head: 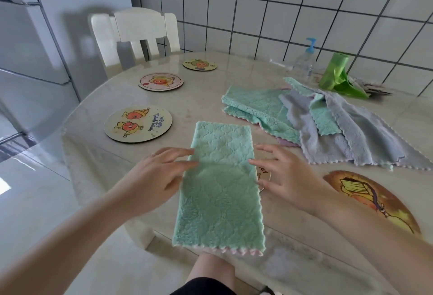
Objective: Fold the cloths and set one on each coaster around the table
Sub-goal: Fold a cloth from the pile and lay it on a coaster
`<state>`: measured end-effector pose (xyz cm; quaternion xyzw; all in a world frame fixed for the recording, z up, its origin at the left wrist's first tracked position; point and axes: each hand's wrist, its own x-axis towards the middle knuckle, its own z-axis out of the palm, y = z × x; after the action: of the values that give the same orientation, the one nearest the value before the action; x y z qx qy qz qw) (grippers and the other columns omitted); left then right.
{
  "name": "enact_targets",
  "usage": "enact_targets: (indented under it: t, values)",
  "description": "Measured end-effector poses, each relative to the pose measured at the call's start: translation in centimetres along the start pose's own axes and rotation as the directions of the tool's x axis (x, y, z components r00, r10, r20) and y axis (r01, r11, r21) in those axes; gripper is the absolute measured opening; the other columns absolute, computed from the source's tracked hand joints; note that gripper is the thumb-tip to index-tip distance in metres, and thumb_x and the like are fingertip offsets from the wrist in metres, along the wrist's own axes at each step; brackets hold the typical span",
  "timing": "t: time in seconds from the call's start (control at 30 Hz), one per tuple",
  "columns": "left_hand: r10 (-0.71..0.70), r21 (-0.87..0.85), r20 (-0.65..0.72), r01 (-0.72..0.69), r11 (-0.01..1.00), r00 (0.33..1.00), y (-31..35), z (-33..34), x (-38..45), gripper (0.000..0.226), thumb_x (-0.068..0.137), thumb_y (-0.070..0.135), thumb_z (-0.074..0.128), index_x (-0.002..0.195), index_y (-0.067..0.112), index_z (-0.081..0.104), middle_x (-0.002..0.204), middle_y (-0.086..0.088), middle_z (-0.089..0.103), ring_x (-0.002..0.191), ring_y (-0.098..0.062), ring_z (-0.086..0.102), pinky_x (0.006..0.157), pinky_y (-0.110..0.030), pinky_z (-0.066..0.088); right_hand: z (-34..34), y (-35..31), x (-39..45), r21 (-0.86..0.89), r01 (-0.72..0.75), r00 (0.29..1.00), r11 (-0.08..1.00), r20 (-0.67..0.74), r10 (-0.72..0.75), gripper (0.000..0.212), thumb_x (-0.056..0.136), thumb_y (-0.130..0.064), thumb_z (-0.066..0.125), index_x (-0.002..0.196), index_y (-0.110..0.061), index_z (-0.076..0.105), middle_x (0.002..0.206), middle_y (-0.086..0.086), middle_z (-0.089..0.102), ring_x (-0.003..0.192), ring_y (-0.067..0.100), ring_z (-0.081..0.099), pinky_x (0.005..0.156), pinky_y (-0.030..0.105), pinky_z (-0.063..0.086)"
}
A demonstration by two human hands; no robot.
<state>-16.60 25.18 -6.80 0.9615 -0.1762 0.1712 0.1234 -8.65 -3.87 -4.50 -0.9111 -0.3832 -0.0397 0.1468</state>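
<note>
A green cloth (220, 187), folded into a long strip, lies on the table and hangs over its near edge. My left hand (161, 173) rests flat at the strip's left edge, fingers spread and touching it. At the right edge lies my right hand (281, 175), fingertips on the cloth. A coaster (263, 173) is mostly hidden under the strip and my right hand. Three round coasters lie to the left: a near one (138, 123), a middle one (160, 81), a far one (199, 64). A large picture coaster (375, 198) lies at the right.
A heap of green and grey cloths (328, 119) lies at the right middle of the table (199, 102). Behind it stand a clear pump bottle (304, 60) and a green bag roll (335, 72). A white chair (138, 34) stands at the far side. A tiled wall lies behind.
</note>
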Motion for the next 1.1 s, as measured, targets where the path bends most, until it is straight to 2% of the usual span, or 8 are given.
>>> enact_targets:
  t: [0.1, 0.23, 0.53, 0.8, 0.87, 0.93, 1.0, 1.1]
  values:
    - [0.211, 0.089, 0.041, -0.214, 0.973, 0.977, -1.0, 0.5, -1.2, 0.055, 0.078, 0.014, 0.036, 0.128, 0.03, 0.051, 0.138, 0.011, 0.048, 0.132, -0.008, 0.036, 0.108, -0.033, 0.033, 0.7, 0.7, -1.3, -0.098, 0.228, 0.973, 0.969, -0.004, -0.23, 0.043, 0.081, -0.021, 0.068, 0.122, -0.027, 0.059, 0.135, -0.004, 0.051, 0.117, 0.012, 0.05, 0.097, 0.04, 0.044]
    - [0.325, 0.115, 0.061, -0.33, 0.937, 0.944, -1.5, 1.6, -1.8, 0.049, 0.086, 0.024, 0.045, 0.135, 0.027, 0.043, 0.142, 0.008, 0.044, 0.135, -0.011, 0.035, 0.109, -0.036, 0.03, 1.2, -0.1, -1.7, -0.126, 0.323, 0.946, 0.938, 0.004, -0.325, 0.039, 0.079, -0.022, 0.058, 0.117, -0.025, 0.063, 0.125, -0.004, 0.061, 0.116, 0.011, 0.054, 0.099, 0.036, 0.038]
    - [0.369, -0.017, -0.122, -0.373, 0.928, 0.922, -1.2, 2.8, -1.3, 0.033, 0.096, 0.025, 0.043, 0.122, 0.013, 0.06, 0.131, 0.003, 0.056, 0.124, -0.011, 0.051, 0.104, -0.04, 0.04, 2.0, -1.8, -1.7, 0.008, 0.259, 0.963, 0.966, -0.08, -0.258, 0.048, 0.076, -0.011, 0.037, 0.112, -0.022, 0.066, 0.119, -0.008, 0.065, 0.114, 0.004, 0.056, 0.103, 0.037, 0.04]
    - [0.468, -0.076, -0.175, -0.485, 0.871, 0.866, 0.8, 2.7, -2.7, 0.031, 0.098, 0.023, 0.042, 0.12, 0.014, 0.062, 0.126, 0.002, 0.061, 0.124, -0.012, 0.051, 0.104, -0.04, 0.041, 2.0, -1.8, -3.8, 0.095, 0.238, 0.968, 0.967, -0.109, -0.227, 0.04, 0.077, -0.013, 0.045, 0.111, -0.027, 0.061, 0.115, -0.015, 0.065, 0.111, -0.002, 0.057, 0.099, 0.027, 0.046]
    - [0.335, -0.228, -0.19, -0.374, 0.899, 0.923, 1.3, 2.4, -2.3, 0.03, 0.096, 0.022, 0.044, 0.122, 0.021, 0.059, 0.118, 0.002, 0.066, 0.114, -0.007, 0.058, 0.096, -0.031, 0.048, 1.5, -2.4, -3.3, 0.271, 0.128, 0.987, 0.954, -0.133, -0.094, 0.031, 0.078, -0.018, 0.053, 0.104, -0.028, 0.065, 0.099, -0.017, 0.069, 0.094, -0.004, 0.063, 0.082, 0.023, 0.053]
    - [0.053, -0.456, -0.193, -0.138, 0.879, 0.98, 2.1, 1.0, -1.4, 0.034, 0.087, 0.022, 0.05, 0.115, 0.039, 0.057, 0.096, 0.011, 0.072, 0.082, -0.002, 0.066, 0.069, -0.021, 0.054, 1.1, -3.1, -2.3, 0.44, -0.013, 0.984, 0.898, -0.156, 0.091, 0.024, 0.077, -0.016, 0.06, 0.098, -0.025, 0.069, 0.079, -0.017, 0.067, 0.076, -0.004, 0.063, 0.067, 0.016, 0.051]
    - [-0.18, -0.615, -0.16, 0.044, 0.787, 0.971, 2.9, 0.0, 0.3, 0.027, 0.091, 0.019, 0.053, 0.097, 0.044, 0.061, 0.068, 0.019, 0.065, 0.051, -0.001, 0.053, 0.047, -0.014, 0.041, 1.1, -3.1, -0.8, 0.538, -0.182, 0.947, 0.823, -0.128, 0.293, 0.012, 0.085, -0.016, 0.059, 0.083, -0.023, 0.068, 0.06, -0.016, 0.059, 0.061, 0.001, 0.055, 0.057, 0.018, 0.044]
    - [-0.378, -0.785, -0.026, 0.215, 0.58, 0.925, 2.9, -0.4, 3.8, 0.014, 0.092, 0.014, 0.051, 0.09, 0.027, 0.057, 0.065, 0.022, 0.063, 0.057, 0.005, 0.055, 0.052, -0.009, 0.04, 0.8, -2.7, 2.1, 0.602, -0.291, 0.907, 0.744, -0.073, 0.414, 0.027, 0.091, -0.023, 0.051, 0.067, -0.017, 0.06, 0.055, -0.003, 0.057, 0.053, 0.01, 0.047, 0.054, 0.033, 0.035]
